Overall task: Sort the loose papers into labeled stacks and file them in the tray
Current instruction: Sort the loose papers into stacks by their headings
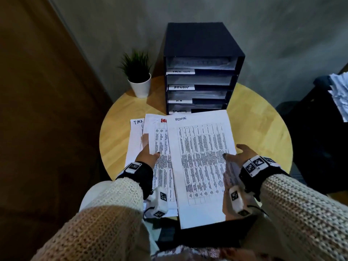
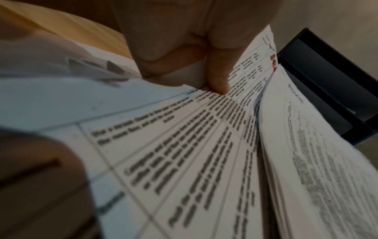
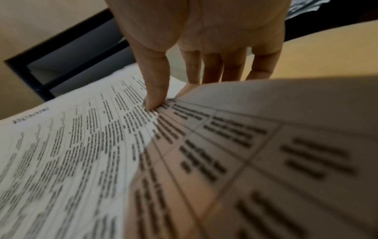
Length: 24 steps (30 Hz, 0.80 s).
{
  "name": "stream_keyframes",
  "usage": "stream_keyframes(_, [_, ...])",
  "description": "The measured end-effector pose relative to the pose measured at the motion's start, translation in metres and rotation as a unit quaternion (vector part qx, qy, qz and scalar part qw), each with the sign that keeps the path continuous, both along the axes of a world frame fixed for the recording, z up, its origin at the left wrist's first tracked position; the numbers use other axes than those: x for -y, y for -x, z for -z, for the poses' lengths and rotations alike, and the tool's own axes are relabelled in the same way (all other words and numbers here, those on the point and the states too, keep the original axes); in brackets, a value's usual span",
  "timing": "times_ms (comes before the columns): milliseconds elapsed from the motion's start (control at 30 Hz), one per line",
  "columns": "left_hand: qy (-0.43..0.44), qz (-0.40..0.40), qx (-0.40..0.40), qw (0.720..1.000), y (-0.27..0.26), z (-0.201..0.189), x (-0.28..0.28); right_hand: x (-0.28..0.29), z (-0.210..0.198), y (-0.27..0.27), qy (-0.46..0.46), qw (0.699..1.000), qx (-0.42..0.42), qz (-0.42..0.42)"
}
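Note:
Three paper stacks lie fanned on the round table (image 1: 259,129). The sheet marked "TAK" (image 1: 134,140) is leftmost, a red-labelled stack (image 1: 162,166) overlaps it, and the "ADMIN" stack (image 1: 199,166) lies on top at the right. My left hand (image 1: 148,153) pinches the red-labelled stack's left edge, thumb (image 2: 218,84) on top and fingers beneath. My right hand (image 1: 237,155) pinches the ADMIN stack's (image 3: 81,161) right edge, thumb (image 3: 155,97) on the print and fingers under it. The black file tray (image 1: 203,40) stands just behind, with labelled shelves, one reading "ADMIN" (image 1: 181,87).
A small potted plant (image 1: 138,72) stands left of the tray. Bare wood shows to the right of the papers. Off the table at the far right, more loose papers (image 1: 339,95) rest on a dark piece of furniture. A grey wall is behind.

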State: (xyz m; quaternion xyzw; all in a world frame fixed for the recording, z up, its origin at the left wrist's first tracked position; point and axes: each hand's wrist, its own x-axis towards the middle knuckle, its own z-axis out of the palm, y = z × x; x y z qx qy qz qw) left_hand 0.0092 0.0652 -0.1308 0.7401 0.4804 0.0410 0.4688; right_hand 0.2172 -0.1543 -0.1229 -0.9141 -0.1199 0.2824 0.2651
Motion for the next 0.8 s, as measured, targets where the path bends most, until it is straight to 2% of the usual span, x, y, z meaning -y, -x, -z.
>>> stream_keyframes(100, [-0.016, 0.004, -0.002, 1.0, -0.006, 0.001, -0.001, 0.005, 0.006, -0.001, -0.003, 1.0, 0.002, 0.008])
stream_keyframes(233, [-0.037, -0.042, 0.013, 0.998, -0.011, -0.008, -0.009, 0.008, 0.008, -0.008, 0.058, 0.997, 0.025, 0.033])
stream_keyframes(367, [-0.098, -0.097, 0.065, 0.988, -0.01, -0.033, -0.026, 0.016, 0.01, -0.012, 0.049, 0.997, -0.015, 0.062])
stream_keyframes(467, [-0.143, -0.125, 0.12, 0.974, -0.006, -0.061, -0.037, 0.018, 0.009, -0.01, 0.034, 0.997, -0.007, 0.074])
stream_keyframes(667, [-0.219, -0.174, 0.217, 0.935, -0.003, -0.125, -0.052, 0.013, -0.001, -0.001, 0.081, 0.996, 0.019, 0.008])
stream_keyframes(733, [-0.22, -0.196, 0.245, 0.924, -0.004, -0.139, -0.053, 0.009, -0.01, 0.005, 0.106, 0.994, 0.029, -0.019])
stream_keyframes(800, [-0.196, -0.214, 0.27, 0.918, -0.008, -0.145, -0.052, 0.006, -0.019, 0.011, 0.056, 0.997, 0.055, -0.01])
